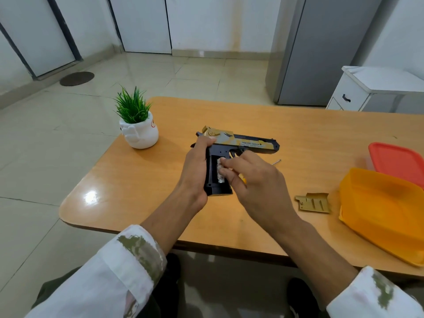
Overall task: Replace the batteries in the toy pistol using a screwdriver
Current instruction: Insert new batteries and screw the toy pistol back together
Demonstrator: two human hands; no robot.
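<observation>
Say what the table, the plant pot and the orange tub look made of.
Table: wood or wood-look laminate, glossy; grain and glare. Plant pot: white ceramic or plastic, smooth sheen. Orange tub: translucent plastic, light showing through its wall.

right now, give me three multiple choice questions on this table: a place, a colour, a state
1. Where is the gold cover? A in a drawer; B on the table, right of the toy pistol; C under the plant.
2. Colour of the box lid? A blue; B green; C red.
3. The pistol's battery bay is: A open; B covered; C taped.
B: it lies flat on the wood. C: plainly red. A: the right hand pinches a bare battery inside.
</observation>
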